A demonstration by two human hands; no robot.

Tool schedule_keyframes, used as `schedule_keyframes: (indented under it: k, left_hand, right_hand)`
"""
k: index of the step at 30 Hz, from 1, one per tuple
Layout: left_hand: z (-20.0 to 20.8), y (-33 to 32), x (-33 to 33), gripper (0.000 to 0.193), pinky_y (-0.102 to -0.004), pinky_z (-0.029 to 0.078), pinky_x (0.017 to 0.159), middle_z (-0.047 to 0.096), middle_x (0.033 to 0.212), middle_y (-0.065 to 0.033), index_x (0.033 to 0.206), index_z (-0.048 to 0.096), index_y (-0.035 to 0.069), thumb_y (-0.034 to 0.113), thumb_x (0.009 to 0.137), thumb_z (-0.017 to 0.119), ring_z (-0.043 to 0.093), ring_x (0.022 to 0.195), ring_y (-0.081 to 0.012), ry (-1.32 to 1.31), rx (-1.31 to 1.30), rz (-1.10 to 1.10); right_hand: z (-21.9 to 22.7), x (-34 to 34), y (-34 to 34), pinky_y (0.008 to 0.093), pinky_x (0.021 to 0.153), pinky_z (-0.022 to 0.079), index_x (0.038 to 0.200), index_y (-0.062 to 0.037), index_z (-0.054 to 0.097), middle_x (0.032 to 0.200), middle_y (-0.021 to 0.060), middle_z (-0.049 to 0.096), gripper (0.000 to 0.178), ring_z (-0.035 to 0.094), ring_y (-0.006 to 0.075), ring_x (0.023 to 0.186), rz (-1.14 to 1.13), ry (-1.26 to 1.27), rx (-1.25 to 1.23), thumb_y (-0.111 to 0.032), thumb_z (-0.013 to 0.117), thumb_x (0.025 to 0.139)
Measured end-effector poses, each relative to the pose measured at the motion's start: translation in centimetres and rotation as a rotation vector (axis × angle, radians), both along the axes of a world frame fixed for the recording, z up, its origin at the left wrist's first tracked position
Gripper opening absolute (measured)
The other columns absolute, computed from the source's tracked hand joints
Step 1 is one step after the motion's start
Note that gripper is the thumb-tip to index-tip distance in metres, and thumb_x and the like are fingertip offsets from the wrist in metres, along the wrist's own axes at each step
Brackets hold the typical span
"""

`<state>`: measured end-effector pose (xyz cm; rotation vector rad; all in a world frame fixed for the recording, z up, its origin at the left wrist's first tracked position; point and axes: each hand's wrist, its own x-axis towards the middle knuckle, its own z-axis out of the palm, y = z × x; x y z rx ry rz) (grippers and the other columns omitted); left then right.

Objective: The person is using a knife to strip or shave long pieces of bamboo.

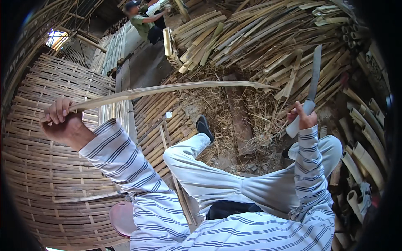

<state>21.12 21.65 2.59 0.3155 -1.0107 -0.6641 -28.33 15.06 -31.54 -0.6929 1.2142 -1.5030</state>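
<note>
One long, pale bamboo strip (167,88) reaches over the straw-coloured shavings heap (268,119), left hand (63,121) gripping its end — right hand (305,118) clasping a white-handled grey knife (315,75) right of the heap, seemingly for clearance

I have the left hand (67,125) stretched out left, fingers (60,110) curled tight; my right hand (305,119) clenches at right, forearm (310,167) pointing far.

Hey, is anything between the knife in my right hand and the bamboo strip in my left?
Nothing visible is. The bamboo strip stretches from your left hand toward the knife in your right hand, ending short of it. The split bamboo pieces behind that gap seem to lie lower down.
</note>
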Motion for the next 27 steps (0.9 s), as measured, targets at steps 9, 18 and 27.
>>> schedule_keyframes:
  k: [9,18,27]
  left_hand:
    - [-2.0,2.6,0.6,0.020,-0.0235,0.031,0.042,0.026,0.041,0.0041,0.051,0.037,0.013,0.014,0.071,0.037,0.029,0.039,-0.0093,0.280,0.021,-0.115]
    - [-17.0,-1.4,-10.1,0.022,-0.0210,0.031,0.047,0.029,0.048,0.0042,0.055,0.038,0.015,0.017,0.077,0.043,0.033,0.045,-0.0083,0.524,0.426,0.418]
    - [-26.9,-3.9,-12.4,0.020,-0.0251,0.035,0.049,0.032,0.048,0.0020,0.054,0.037,0.013,0.018,0.072,0.045,0.036,0.046,-0.0125,0.878,0.516,0.082]
  right_hand:
    - [-4.6,-3.1,-2.7,0.0350,0.068,0.056,0.094,0.0015,0.052,0.090,0.0174,0.063,0.043,0.064,0.0259,0.077,-0.019,-0.449,0.099,-0.030,0.073,0.073]
    - [-4.8,-6.8,-5.6,0.0413,0.088,0.046,0.118,-0.0040,0.047,0.121,0.0133,0.048,0.051,0.048,0.0256,0.112,-0.147,-0.798,0.236,-0.036,0.062,0.081]
    - [-11.0,-13.6,-3.5,0.0398,0.067,0.054,0.088,-0.0069,0.060,0.081,0.0091,0.064,0.030,0.062,0.0269,0.078,0.014,-0.623,0.085,-0.037,0.061,0.082]
